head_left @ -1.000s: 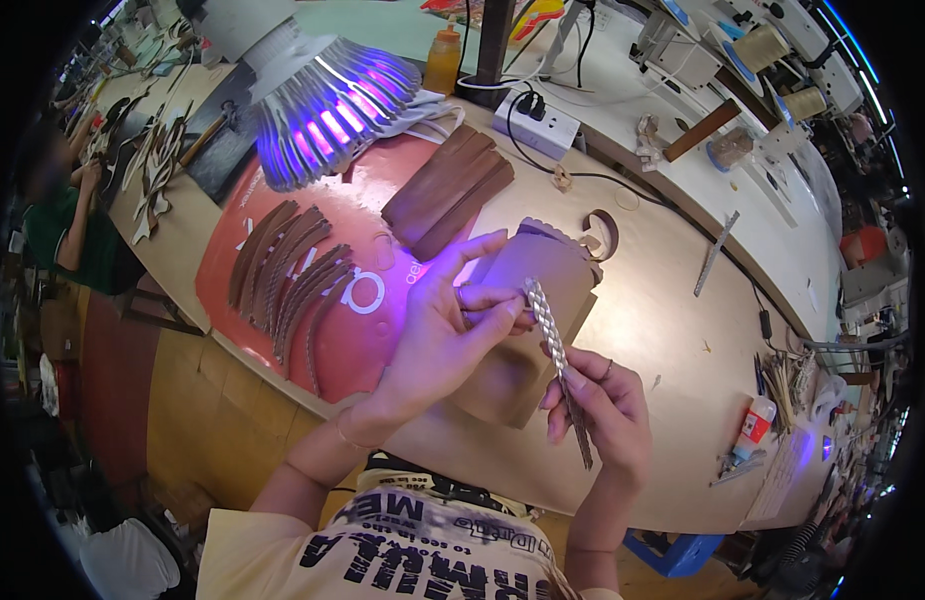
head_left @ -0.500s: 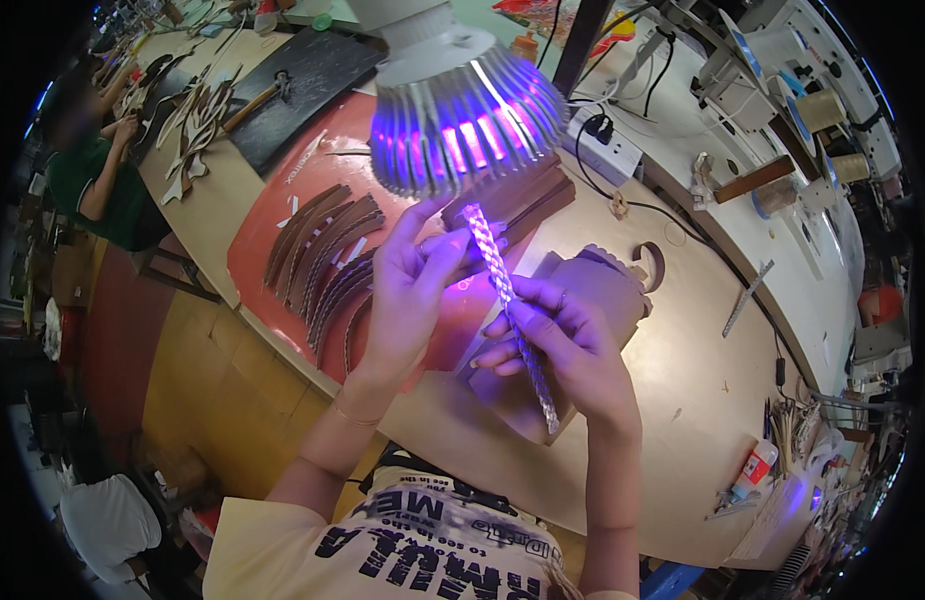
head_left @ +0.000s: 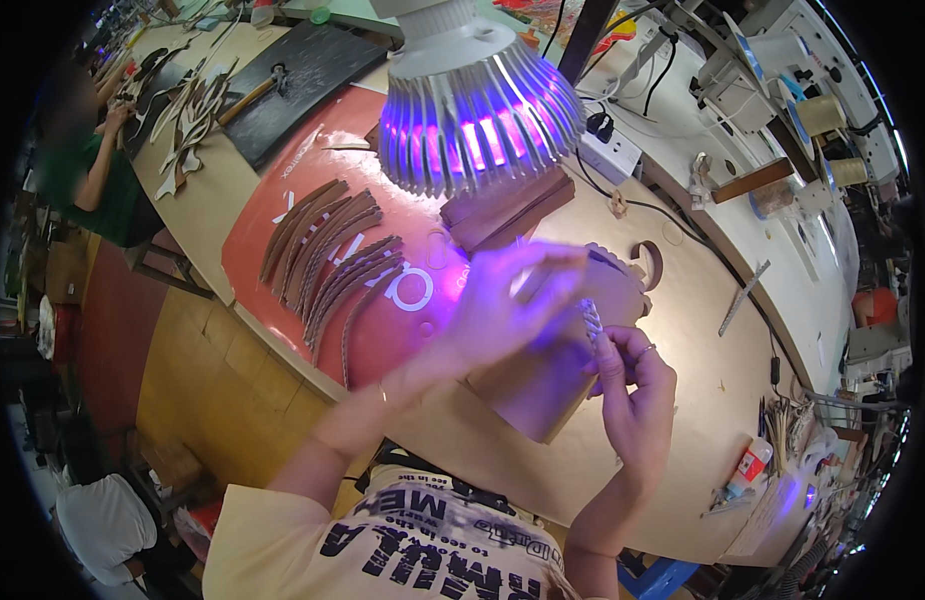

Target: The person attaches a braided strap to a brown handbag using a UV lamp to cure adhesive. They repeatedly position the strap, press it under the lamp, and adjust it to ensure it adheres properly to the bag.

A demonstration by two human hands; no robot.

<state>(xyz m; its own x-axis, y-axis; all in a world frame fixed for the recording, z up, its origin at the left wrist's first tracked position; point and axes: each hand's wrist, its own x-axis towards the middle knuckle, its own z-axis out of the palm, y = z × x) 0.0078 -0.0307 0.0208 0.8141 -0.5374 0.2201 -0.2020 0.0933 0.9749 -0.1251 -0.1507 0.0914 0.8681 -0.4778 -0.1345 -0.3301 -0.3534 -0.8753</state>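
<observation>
Pinched between the thumb and fingers of my right hand (head_left: pixel 634 385) is a braided strip (head_left: pixel 590 322). Its upper end sticks out above the fingertips, and the rest is mostly hidden. My left hand (head_left: pixel 512 305) is smeared by motion just left of the strip, so its fingers are unclear. Both hands are below a ribbed lamp (head_left: pixel 482 120) glowing violet. Under them lies a brown flat piece (head_left: pixel 537 400). Several curved brown strips with braided edges (head_left: pixel 322 240) rest on a red mat (head_left: pixel 402 345) to the left.
A brown stack (head_left: pixel 507 212) lies beneath the lamp. On the right are a curled brown strip (head_left: pixel 650 262), a metal ruler (head_left: pixel 745 297), a power strip (head_left: pixel 610 150) and a bottle (head_left: pixel 750 468). A hammer (head_left: pixel 252 95) lies on a dark slab (head_left: pixel 307 85). Another person (head_left: pixel 92 180) works at far left.
My right hand has moved right and down with the braided strip, out of the strongest violet light. My left hand has come off its upper end and swung right and down.
</observation>
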